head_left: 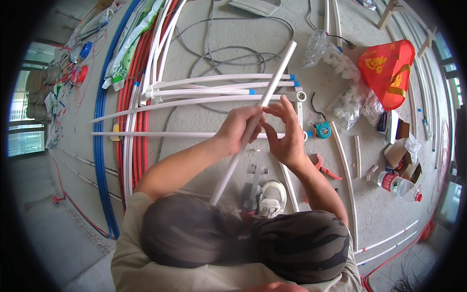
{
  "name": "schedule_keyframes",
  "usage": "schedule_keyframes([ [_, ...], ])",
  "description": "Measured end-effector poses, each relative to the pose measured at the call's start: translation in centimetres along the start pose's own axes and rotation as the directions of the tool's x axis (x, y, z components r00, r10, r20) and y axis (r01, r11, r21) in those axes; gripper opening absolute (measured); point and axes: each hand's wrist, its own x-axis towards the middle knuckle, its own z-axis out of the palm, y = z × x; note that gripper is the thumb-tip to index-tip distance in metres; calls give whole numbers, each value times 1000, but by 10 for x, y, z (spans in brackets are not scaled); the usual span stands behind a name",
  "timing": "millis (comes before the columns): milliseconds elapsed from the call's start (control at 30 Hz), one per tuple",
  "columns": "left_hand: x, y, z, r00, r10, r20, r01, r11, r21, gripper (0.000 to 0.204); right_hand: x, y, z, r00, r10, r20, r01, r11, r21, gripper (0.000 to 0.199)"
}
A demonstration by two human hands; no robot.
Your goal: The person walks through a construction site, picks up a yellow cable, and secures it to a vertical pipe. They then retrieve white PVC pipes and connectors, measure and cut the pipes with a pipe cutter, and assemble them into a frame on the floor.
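Note:
A long white plastic pipe slants from my lap up and away to the right. My left hand is wrapped round its middle. Right beside the pipe, my right hand has its thumb and fingers curved with a gap between them; the fingertips are close to the pipe, and whether they touch it is unclear. Beyond my hands lie several white pipes, some with blue ends. A teal tape measure and a red-handled tool rest on the floor to the right. Between my knees stands a grey metal tool, partly hidden.
Blue pipes and red pipes run along the floor at left. Grey cable loops at the back. On the right are a red bag, clear bags of white fittings, an open box and a plastic bottle.

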Motion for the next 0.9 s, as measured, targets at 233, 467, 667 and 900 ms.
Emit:
schedule_keyframes([
  [233,14,20,-6,998,11,57,-7,997,-77,23,7,-26,2,921,33,389,-54,998,44,150],
  [467,5,33,39,983,72,-166,-114,959,-261,20,17,-17,4,899,-26,437,71,994,-85,155],
  [667,10,36,41,989,100,-104,-122,967,-223,18,18,-14,1,919,-32,393,83,990,-112,152],
  [900,32,31,8,984,138,-111,-149,983,-104,33,1,-14,3,947,-110,302,152,981,-121,144],
])
